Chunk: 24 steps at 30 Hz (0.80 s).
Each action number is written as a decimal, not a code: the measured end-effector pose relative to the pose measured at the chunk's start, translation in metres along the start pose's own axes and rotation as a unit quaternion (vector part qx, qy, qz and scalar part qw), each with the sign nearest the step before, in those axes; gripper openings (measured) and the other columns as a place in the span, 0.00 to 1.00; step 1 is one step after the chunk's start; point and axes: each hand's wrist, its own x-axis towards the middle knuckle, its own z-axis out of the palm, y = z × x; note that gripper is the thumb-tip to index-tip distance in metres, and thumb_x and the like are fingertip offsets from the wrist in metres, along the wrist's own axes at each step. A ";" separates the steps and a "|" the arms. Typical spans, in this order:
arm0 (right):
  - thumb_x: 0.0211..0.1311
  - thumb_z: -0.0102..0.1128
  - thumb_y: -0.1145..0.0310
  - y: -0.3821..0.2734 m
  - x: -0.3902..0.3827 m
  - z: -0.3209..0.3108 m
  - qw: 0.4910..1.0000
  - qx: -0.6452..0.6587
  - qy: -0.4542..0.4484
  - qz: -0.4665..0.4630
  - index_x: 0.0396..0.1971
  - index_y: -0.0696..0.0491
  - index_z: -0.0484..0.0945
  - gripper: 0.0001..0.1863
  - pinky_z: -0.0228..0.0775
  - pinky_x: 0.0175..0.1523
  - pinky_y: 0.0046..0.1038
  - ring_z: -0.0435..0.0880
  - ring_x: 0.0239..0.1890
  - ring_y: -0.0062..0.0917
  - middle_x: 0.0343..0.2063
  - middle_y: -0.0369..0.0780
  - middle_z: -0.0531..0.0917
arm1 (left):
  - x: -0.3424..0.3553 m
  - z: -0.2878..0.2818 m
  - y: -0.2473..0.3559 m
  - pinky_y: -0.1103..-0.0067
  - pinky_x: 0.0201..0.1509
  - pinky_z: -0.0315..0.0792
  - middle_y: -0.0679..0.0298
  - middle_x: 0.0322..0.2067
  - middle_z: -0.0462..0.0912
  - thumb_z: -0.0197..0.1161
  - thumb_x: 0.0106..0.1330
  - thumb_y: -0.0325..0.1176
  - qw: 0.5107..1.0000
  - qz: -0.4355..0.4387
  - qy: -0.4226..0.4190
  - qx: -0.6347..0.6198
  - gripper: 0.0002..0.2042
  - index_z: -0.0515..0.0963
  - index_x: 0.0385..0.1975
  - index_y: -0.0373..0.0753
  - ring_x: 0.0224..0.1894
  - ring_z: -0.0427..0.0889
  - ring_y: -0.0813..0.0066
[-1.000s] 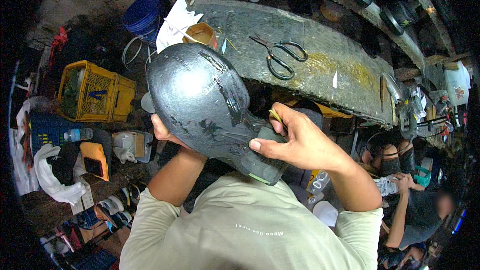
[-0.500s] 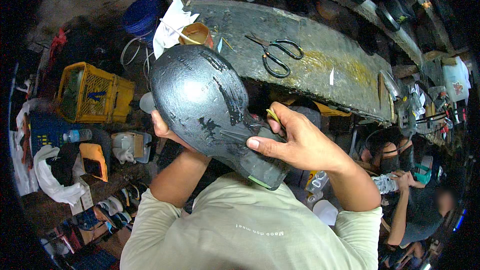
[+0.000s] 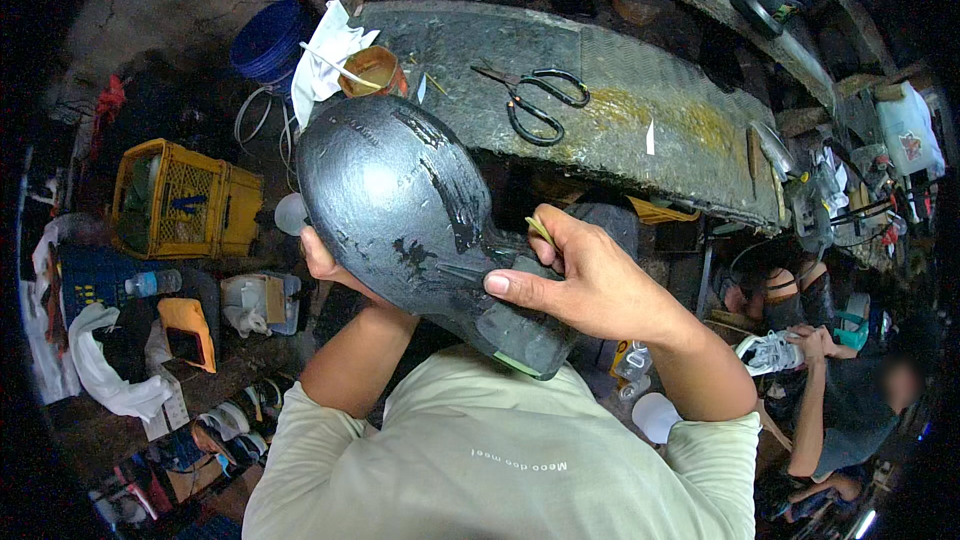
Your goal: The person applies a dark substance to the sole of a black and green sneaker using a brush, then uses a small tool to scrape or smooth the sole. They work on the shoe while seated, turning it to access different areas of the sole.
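Observation:
A black shoe (image 3: 370, 190) fills the middle, its glossy bottom turned up, with the wide front end away from me and the heel end near my shirt. Dull and peeled patches mark its surface. My left hand (image 3: 335, 265) supports it from underneath at the left edge; most of its fingers are hidden. Across the narrow middle lies my right hand (image 3: 580, 275), thumb pressed on the bottom, other fingers curled over the far edge. A thin yellowish strip (image 3: 540, 231) sticks out at its index finger; what it belongs to is hidden.
Black-handled scissors (image 3: 533, 105) lie on the worn workbench (image 3: 640, 70) beyond, near an orange-brown pot (image 3: 375, 70) and white paper (image 3: 330, 50). A yellow crate (image 3: 185, 200) and blue bucket (image 3: 272, 37) stand left. At right, another person's hands (image 3: 815, 342) hold a white shoe (image 3: 770, 352).
The view has shifted slightly, so the bench and scissors appear a little farther left. My hands keep nearly the same hold on the shoe. The other person's white shoe shows more fully.

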 end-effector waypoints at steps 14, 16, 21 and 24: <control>0.59 0.76 0.44 0.013 -0.006 0.002 0.999 0.040 -0.007 0.032 0.29 0.51 0.66 0.30 0.56 0.30 0.24 0.61 0.28 0.15 0.24 0.29 0.64 | -0.011 -0.013 -0.007 0.51 0.69 0.72 0.51 0.71 0.67 0.39 0.67 0.71 1.000 0.017 -0.010 -0.018 0.43 0.62 0.73 0.45 0.69 0.72 0.49; 0.60 0.76 0.45 0.013 -0.005 0.004 1.000 0.007 0.013 0.011 0.29 0.51 0.66 0.30 0.56 0.30 0.24 0.61 0.28 0.15 0.24 0.29 0.64 | -0.011 -0.011 -0.009 0.51 0.69 0.72 0.51 0.71 0.67 0.39 0.67 0.71 0.999 0.024 -0.017 -0.026 0.43 0.62 0.73 0.45 0.68 0.73 0.49; 0.60 0.76 0.46 0.019 -0.006 0.005 1.000 0.006 0.003 -0.007 0.30 0.51 0.66 0.29 0.56 0.29 0.24 0.62 0.28 0.15 0.24 0.30 0.65 | -0.012 -0.004 -0.010 0.53 0.68 0.73 0.51 0.70 0.68 0.35 0.67 0.72 1.000 0.010 0.000 0.029 0.43 0.64 0.72 0.43 0.68 0.73 0.48; 0.60 0.76 0.46 0.023 -0.007 0.004 0.999 0.030 -0.007 -0.013 0.31 0.51 0.66 0.29 0.56 0.29 0.24 0.62 0.28 0.14 0.24 0.30 0.64 | -0.011 -0.002 -0.009 0.54 0.68 0.74 0.51 0.69 0.69 0.34 0.67 0.71 0.997 0.011 0.009 0.075 0.43 0.65 0.71 0.43 0.68 0.73 0.49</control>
